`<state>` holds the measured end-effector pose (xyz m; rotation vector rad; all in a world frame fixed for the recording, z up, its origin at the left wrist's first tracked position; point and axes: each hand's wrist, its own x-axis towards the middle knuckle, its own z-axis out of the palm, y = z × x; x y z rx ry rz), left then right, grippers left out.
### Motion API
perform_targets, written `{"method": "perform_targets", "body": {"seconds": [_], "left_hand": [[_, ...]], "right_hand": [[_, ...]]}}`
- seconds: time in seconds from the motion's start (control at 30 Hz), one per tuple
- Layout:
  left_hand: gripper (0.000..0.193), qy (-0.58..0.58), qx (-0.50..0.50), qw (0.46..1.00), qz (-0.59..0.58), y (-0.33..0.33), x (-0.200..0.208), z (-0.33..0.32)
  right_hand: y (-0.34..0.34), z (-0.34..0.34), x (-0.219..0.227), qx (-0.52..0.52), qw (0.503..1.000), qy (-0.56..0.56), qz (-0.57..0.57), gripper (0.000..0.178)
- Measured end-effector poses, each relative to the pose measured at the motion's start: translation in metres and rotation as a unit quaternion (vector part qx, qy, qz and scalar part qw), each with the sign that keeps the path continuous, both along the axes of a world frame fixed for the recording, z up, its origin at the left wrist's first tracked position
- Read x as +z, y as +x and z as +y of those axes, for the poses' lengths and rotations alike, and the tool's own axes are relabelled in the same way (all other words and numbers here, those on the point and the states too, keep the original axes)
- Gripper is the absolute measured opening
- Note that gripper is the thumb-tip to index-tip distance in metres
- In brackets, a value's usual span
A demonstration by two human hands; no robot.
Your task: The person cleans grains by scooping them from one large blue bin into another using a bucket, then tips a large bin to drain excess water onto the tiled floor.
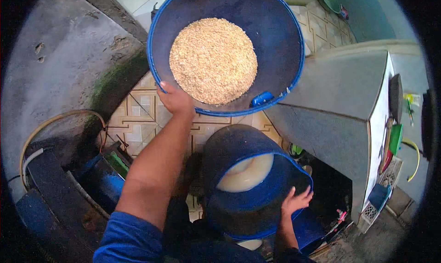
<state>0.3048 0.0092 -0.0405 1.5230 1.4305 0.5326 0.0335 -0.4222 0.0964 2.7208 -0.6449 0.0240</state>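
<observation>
A wide blue tub with a heap of pale, split-looking grains or beans in it is at the top of the view, its mouth tilted toward me. My left hand, arm stretched forward, grips the tub's near-left rim. Below it stands a blue barrel, leaning, with cloudy, cream-coloured liquid inside. My right hand is at the barrel's right rim, fingers spread and holding nothing; whether the palm touches the rim I cannot tell. What bears the tub's weight is hidden.
On the right is a grey tiled counter block, with a white plastic basket and small items beyond it. A worn grey wall curves along the left, above a yellowish hose and dark containers. Patterned tiles cover the floor.
</observation>
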Motion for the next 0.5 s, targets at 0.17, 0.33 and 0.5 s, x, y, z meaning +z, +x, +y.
{"method": "perform_targets", "body": {"seconds": [0.17,0.33,0.5], "left_hand": [[0.055,-0.033,-0.005,0.999,-0.003,0.0,0.017,0.0],[0.062,-0.082,0.013,0.996,0.02,0.003,0.026,0.005],[0.072,-0.016,-0.114,0.993,0.032,-0.027,0.028,-0.001]], "right_hand": [[-0.144,-0.088,-0.022,-0.329,0.935,-0.101,0.086,0.086],[-0.266,-0.153,-0.064,-0.311,0.896,0.281,0.15,0.058],[-0.23,-0.061,-0.082,-0.348,0.869,0.323,0.139,0.063]]}}
